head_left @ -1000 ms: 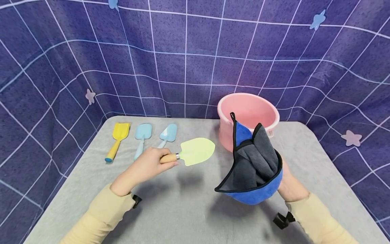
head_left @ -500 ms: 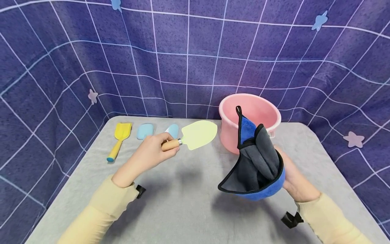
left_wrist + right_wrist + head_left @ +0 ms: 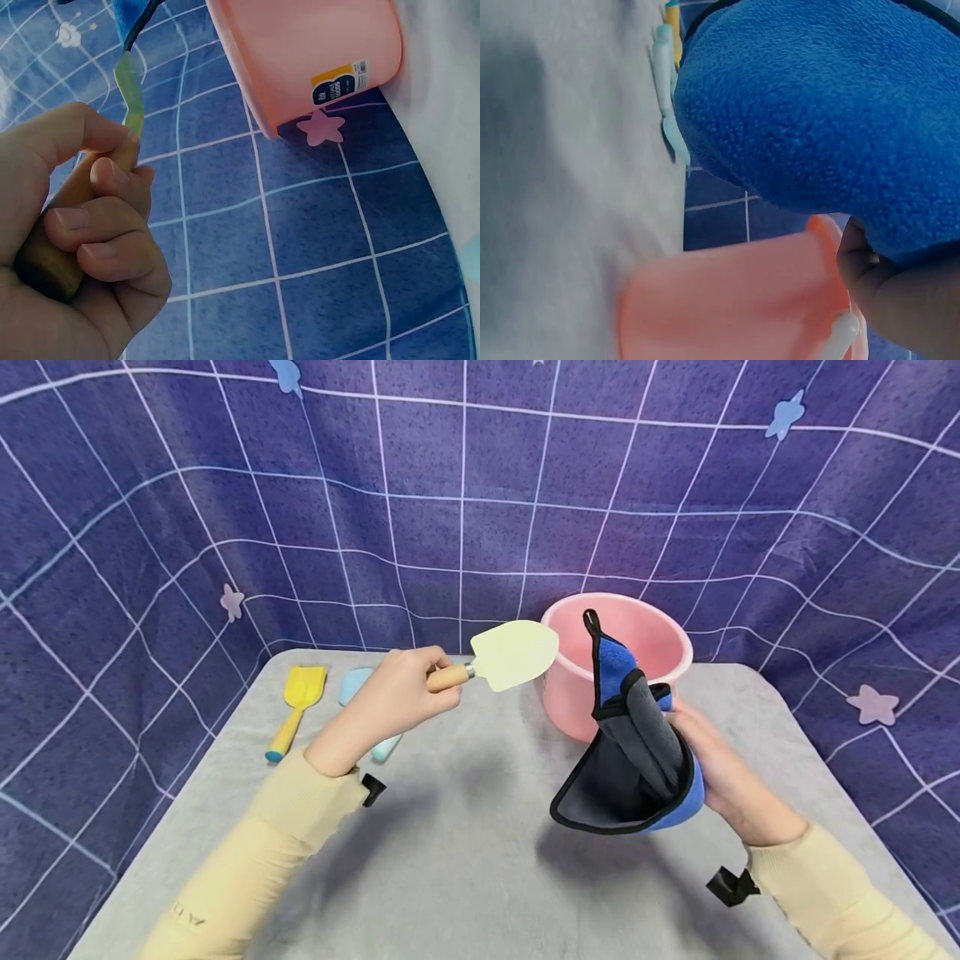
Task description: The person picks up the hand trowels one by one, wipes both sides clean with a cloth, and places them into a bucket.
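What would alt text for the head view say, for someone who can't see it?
A person's left hand grips a trowel while the right hand holds a blue and gray cloth, both above a gray tabletop. Behind the cloth stands a pink bucket; a yellow shovel and partly hidden blue tools lie left.

Behind the grey table (image 3: 480, 868) there hangs a purple-blue fabric (image 3: 495, 460), and it goes also along the left and right sides. Its pattern is a grid of pale, wavy lines, with some stars, for example one pinkish star (image 3: 873, 704) at right. The light is even, making soft shadows (image 3: 480, 768) on the tabletop.
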`<state>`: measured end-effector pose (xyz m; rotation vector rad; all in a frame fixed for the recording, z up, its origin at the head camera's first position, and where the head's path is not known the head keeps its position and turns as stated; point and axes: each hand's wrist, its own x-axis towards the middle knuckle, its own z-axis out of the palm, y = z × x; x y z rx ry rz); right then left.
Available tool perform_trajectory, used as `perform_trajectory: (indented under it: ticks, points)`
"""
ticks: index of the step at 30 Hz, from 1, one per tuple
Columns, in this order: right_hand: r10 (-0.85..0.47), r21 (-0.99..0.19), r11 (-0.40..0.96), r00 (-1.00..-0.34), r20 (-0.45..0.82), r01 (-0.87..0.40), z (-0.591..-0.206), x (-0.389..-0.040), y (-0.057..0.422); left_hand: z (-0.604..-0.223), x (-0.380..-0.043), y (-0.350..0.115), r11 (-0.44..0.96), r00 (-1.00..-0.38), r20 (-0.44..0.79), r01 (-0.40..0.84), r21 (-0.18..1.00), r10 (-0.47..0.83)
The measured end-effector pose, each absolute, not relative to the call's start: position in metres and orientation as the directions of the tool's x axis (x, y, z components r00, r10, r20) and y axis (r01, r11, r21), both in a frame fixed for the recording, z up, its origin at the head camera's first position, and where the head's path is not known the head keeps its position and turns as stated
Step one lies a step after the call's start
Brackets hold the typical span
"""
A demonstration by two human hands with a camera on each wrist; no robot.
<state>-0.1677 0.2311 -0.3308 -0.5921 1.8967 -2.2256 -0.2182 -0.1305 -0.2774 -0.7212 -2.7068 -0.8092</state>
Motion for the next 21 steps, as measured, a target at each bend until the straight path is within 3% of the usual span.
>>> perform_trajectory:
  ticks: [5,10,16,21]
  points:
    - [-0.302,-0.977,-0.081,-0.93,0.212,-0.196,-0.33,-0.172,0.232,-0.267,-0.228,-0.119,0.732,-0.845,0.343,0.529,0.429,0.41]
    - [-0.23,-0.929,0.124,-0.92,0.316,-0.35,-0.333,-0.177,0.233,-0.256,-0.239,-0.107,0.738,-0.826,0.364,0.555,0.385,0.431]
    - [-0.207,-0.771,0.373,-0.857,0.472,-0.516,-0.337,-0.184,0.237,-0.244,-0.249,-0.093,0.737,-0.828,0.33,0.556,0.384,0.453]
    - [-0.267,-0.628,0.489,-0.789,0.553,-0.606,-0.339,-0.189,0.239,-0.234,-0.257,-0.083,0.763,-0.833,0.308,0.548,0.344,0.46]
